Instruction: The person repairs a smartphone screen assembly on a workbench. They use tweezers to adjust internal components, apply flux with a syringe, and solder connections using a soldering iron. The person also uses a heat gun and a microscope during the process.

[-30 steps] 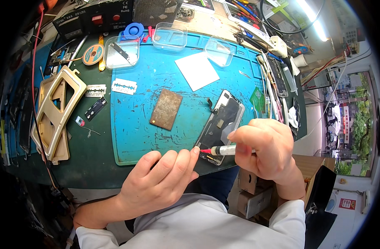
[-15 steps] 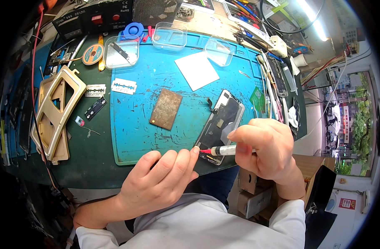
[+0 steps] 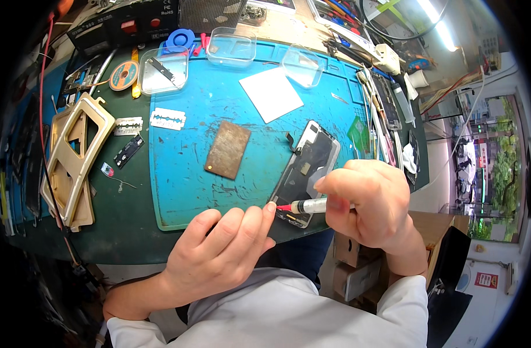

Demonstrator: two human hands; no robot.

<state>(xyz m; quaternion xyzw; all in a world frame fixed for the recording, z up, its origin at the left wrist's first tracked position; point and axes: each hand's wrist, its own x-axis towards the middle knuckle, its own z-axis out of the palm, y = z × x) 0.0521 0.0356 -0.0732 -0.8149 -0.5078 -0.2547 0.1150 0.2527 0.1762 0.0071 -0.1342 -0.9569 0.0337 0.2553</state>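
My right hand (image 3: 364, 203) is closed around a clear syringe (image 3: 311, 206) with a pink tip. The syringe lies nearly level above the lower end of a detached phone screen (image 3: 305, 168), which shows its dark back, pale rim and a loose flex cable. The pink tip points left and meets the fingertips of my left hand (image 3: 222, 246) at the screen's lower left edge. The left fingers are bent and pressed together; what they grip, if anything, is hidden. A rusty brown metal plate (image 3: 228, 149) lies left of the screen, and a white square sheet (image 3: 271, 95) lies beyond it.
All this sits on a blue work mat (image 3: 178, 203). Clear plastic boxes (image 3: 230, 47) line its far side. Razor blades (image 3: 167, 119), a solder spool (image 3: 124, 76) and a beige frame fixture (image 3: 74, 156) are at left. Tweezers and brushes (image 3: 374, 110) lie at right, beside a large syringe (image 3: 403, 104).
The whole view has shifted slightly, moving the mat and its objects a little left and up. Both hands keep nearly the same pose, with the syringe tip still at the left fingertips.
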